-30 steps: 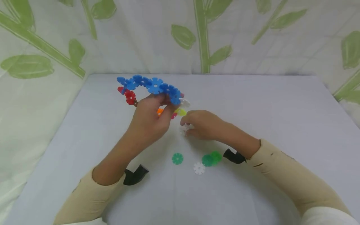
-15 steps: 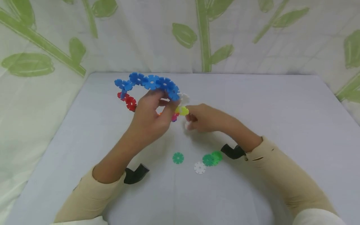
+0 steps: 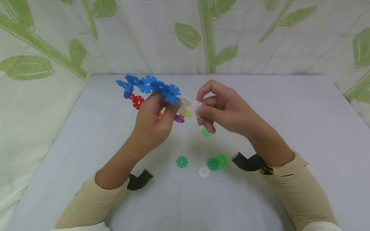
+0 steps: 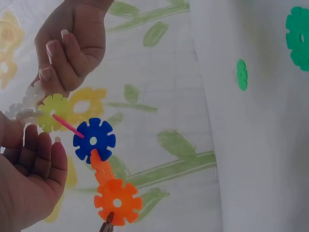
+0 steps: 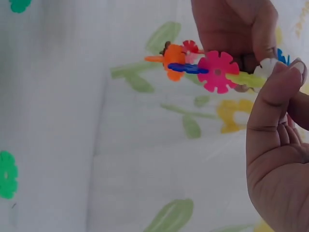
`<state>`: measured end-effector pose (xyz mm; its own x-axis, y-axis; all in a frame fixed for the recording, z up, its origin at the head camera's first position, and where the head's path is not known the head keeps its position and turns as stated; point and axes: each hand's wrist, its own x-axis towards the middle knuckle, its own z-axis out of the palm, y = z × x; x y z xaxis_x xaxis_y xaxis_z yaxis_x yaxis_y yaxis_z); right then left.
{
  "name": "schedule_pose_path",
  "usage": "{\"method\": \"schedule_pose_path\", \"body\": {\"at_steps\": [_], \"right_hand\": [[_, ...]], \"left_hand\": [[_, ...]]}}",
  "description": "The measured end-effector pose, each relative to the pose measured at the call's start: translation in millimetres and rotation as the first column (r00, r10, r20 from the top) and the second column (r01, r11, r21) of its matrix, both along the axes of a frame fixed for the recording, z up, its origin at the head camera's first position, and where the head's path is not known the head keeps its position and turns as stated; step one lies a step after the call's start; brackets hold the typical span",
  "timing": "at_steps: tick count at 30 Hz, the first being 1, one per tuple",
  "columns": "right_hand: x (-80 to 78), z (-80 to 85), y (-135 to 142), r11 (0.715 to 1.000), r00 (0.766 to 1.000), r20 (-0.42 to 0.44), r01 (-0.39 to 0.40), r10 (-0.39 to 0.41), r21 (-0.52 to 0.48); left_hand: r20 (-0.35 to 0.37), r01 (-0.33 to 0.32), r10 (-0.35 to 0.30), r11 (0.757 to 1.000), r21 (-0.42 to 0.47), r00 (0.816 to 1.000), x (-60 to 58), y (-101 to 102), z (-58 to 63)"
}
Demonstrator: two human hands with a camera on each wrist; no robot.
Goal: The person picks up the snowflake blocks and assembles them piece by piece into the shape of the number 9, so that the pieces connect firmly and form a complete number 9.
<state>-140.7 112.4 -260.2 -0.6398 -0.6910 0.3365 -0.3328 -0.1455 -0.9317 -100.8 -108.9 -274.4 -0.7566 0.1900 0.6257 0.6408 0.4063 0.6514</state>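
My left hand [image 3: 154, 120] grips a curved chain of interlocking plastic snowflake discs above the table. Its blue discs [image 3: 147, 84] arch over the fingers, with a red disc [image 3: 138, 102] behind the hand. In the left wrist view a yellow disc [image 4: 54, 112], a dark blue disc [image 4: 94, 140] and an orange disc [image 4: 118, 202] hang along the lower side. The right wrist view shows a pink disc [image 5: 218, 72] there too. Between thumb and fingers, my right hand [image 3: 226, 110] pinches a white snowflake disc [image 3: 198, 109], close beside the chain's white end [image 3: 185, 102].
On the white table [image 3: 283, 106] lie a bright green disc [image 3: 206, 132] below the right hand, a teal disc [image 3: 182, 162], a white disc [image 3: 204, 172], and two overlapping green discs [image 3: 217, 162]. A leaf-patterned curtain [image 3: 150, 38] hangs behind the table's far edge.
My right hand has risen from the table with a white disc and come up beside the chain, uncovering a bright green disc. The chain has shifted slightly left in my left hand.
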Motion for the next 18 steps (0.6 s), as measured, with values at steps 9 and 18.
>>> {"method": "schedule_pose_path", "body": {"at_steps": [9,18], "right_hand": [[2.4,-4.6,-4,0.996,0.994,0.108,-0.022,0.032,-0.091],[13.7,-3.2,-13,0.994,0.974,0.212,0.098,-0.084,-0.057]], "left_hand": [[-0.011,0.015,-0.015,1.000,0.007,1.000,2.4,5,-2.0],[-0.044,-0.033,0.033,0.999,0.001,0.998,5.0,4,-2.3]]}}
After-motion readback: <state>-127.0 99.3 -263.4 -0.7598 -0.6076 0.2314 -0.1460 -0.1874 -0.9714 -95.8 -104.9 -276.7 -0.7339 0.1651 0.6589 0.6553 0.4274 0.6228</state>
